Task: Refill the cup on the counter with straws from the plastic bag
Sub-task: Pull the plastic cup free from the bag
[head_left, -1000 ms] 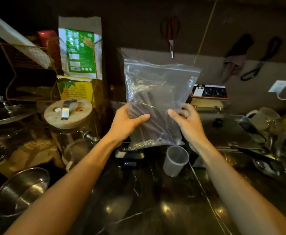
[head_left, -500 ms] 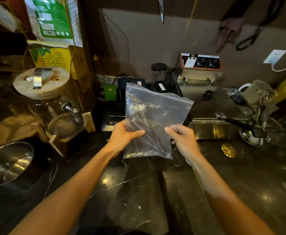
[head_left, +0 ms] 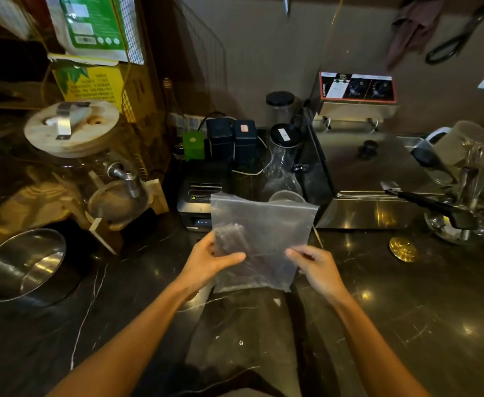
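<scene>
Both hands hold the plastic bag (head_left: 263, 239) upright above the dark marbled counter (head_left: 407, 310), roughly at the centre of the view. The left hand (head_left: 206, 262) has its grip closed on the bag's lower left part, thumb across the front face and fingers behind, over the bundle of dark straws (head_left: 232, 239) visible through the film. The right hand (head_left: 315, 266) pinches the bag's lower right edge between thumb and curled fingers. The straws lie tilted inside the bag, bunched toward its left side; the upper part of the bag is clear film with the sealed strip running along the top edge. The bag's bottom edge hangs just above the counter, not touching it as far as can be told. Directly behind the bag's top edge, the rim of the cup (head_left: 286, 196) shows, standing on the counter beside a black receipt printer (head_left: 197, 196) and just left of a stainless steel appliance (head_left: 372, 190). A steel bowl (head_left: 23, 265) sits well apart at the left, below a glass dispenser with a wooden lid (head_left: 71, 127).
</scene>
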The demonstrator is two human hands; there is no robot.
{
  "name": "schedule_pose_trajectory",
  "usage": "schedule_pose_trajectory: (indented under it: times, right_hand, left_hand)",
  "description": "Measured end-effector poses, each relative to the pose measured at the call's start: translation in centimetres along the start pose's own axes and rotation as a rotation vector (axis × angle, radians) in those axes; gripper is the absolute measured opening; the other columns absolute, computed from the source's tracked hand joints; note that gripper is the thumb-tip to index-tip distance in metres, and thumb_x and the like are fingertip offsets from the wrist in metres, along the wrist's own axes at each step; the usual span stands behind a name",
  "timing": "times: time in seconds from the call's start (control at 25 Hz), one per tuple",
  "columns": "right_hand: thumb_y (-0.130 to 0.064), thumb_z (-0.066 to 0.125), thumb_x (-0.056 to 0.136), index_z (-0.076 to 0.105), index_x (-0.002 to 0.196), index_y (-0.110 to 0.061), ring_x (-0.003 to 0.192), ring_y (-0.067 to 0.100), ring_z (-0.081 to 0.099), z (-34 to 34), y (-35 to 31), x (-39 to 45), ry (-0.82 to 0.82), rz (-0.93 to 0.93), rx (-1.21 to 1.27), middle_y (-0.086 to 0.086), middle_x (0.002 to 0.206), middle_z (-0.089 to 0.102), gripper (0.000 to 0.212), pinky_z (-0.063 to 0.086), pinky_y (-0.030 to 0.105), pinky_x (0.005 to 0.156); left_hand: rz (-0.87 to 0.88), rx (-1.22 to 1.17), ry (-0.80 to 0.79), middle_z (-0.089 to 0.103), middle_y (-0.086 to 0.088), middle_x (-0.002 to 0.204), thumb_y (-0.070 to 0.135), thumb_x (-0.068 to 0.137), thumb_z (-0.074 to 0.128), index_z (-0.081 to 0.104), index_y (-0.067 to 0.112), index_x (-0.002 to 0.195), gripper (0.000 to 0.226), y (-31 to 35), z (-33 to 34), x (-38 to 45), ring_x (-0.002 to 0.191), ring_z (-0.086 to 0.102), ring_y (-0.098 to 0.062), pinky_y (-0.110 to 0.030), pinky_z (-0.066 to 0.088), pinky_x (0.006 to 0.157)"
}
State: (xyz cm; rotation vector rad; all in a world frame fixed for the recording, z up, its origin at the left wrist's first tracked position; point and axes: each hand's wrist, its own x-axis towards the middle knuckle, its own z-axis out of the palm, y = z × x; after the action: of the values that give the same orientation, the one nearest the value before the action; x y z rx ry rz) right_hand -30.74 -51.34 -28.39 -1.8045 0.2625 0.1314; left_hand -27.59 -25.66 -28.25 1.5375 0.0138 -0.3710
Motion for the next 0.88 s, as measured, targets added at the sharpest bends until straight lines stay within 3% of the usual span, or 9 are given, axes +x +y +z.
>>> schedule_pose_trajectory:
  times: [0.12,0.28,0.36,0.48,0.6,0.64,0.72,0.8,0.88]
  right_hand:
    - [-0.017,0.072,0.097,0.081,0.097,-0.018,0.091,0.006,0.073,-0.2,0.8,0.2,0.023,0.035,-0.008,-0.003,0.095,0.079,0.010,0.055,0.013,0.069]
    - [-0.019,0.071,0.097,0.077,0.105,-0.019,0.100,0.017,0.071,-0.4,1.0,0.8,0.054,0.045,-0.108,-0.001,0.102,0.075,0.010,0.054,0.017,0.073]
    - [-0.027,0.074,0.095,0.069,0.119,-0.019,0.107,0.017,0.069,-0.3,0.4,0.8,0.101,0.074,-0.189,-0.003,0.114,0.072,0.025,0.054,0.020,0.078]
    - [-0.034,0.079,0.090,0.054,0.133,-0.019,0.111,0.011,0.059,0.0,-1.9,-0.1,0.327,0.060,-0.282,-0.007,0.127,0.055,0.052,0.051,0.022,0.082]
    - [-0.033,0.076,0.092,0.057,0.115,-0.019,0.094,0.012,0.058,0.4,-4.3,-1.4,0.504,-0.142,-0.265,-0.003,0.117,0.053,0.032,0.054,0.028,0.079]
    - [-0.032,0.072,0.095,0.061,0.102,-0.018,0.086,0.013,0.059,0.6,-5.0,-1.7,0.486,-0.205,-0.260,0.000,0.105,0.057,0.020,0.055,0.031,0.075]
    - [-0.033,0.066,0.099,0.067,0.083,-0.010,0.067,0.017,0.059,1.4,-6.2,-2.1,0.320,-0.235,-0.139,0.009,0.078,0.061,0.028,0.053,0.037,0.063]
    - [-0.035,0.063,0.101,0.072,0.082,-0.004,0.056,0.015,0.055,2.5,-7.8,-2.2,0.179,-0.115,0.077,0.010,0.067,0.061,0.037,0.046,0.030,0.054]
    - [-0.038,0.062,0.102,0.075,0.089,-0.003,0.051,0.015,0.054,3.4,-9.0,-1.9,0.132,0.011,0.204,0.006,0.069,0.064,0.040,0.045,0.026,0.050]
  left_hand:
    - [0.088,-0.018,0.089,0.077,-0.003,0.117,0.010,0.086,0.080,0.069,0.016,0.123,0.039,1.2,0.0,0.5,0.110,0.074,-0.016,-0.023,0.060,0.086]
    - [0.172,-0.014,0.160,0.079,-0.001,0.110,0.015,0.091,0.074,0.072,0.019,0.114,0.024,2.5,0.3,1.3,0.106,0.075,-0.015,-0.021,0.058,0.086]
    - [0.196,-0.009,0.157,0.079,0.000,0.108,0.016,0.094,0.070,0.072,0.021,0.112,0.019,3.0,0.6,1.3,0.104,0.076,-0.013,-0.020,0.059,0.083]
    - [0.214,0.033,0.178,0.080,0.002,0.102,0.023,0.098,0.066,0.074,0.020,0.110,0.015,3.9,0.9,1.6,0.099,0.076,-0.012,-0.025,0.062,0.087]
    - [0.271,0.043,0.153,0.081,-0.007,0.098,0.019,0.098,0.065,0.075,0.008,0.111,0.020,5.1,1.0,1.9,0.094,0.078,-0.018,-0.029,0.062,0.087]
    - [0.297,0.041,0.141,0.080,-0.010,0.098,0.016,0.098,0.066,0.075,0.005,0.111,0.020,5.5,1.1,1.9,0.094,0.078,-0.020,-0.028,0.062,0.085]
    - [0.352,0.082,0.138,0.079,-0.010,0.097,0.014,0.098,0.066,0.075,0.002,0.107,0.018,6.2,1.2,1.7,0.094,0.077,-0.020,-0.027,0.060,0.084]
    - [0.381,0.134,0.123,0.078,-0.010,0.093,0.015,0.098,0.066,0.078,0.002,0.099,0.017,6.7,1.3,1.6,0.092,0.075,-0.024,-0.034,0.060,0.086]
    - [0.383,0.144,0.096,0.079,-0.012,0.091,0.015,0.098,0.067,0.079,0.002,0.097,0.018,7.1,1.5,1.3,0.092,0.076,-0.029,-0.043,0.060,0.089]
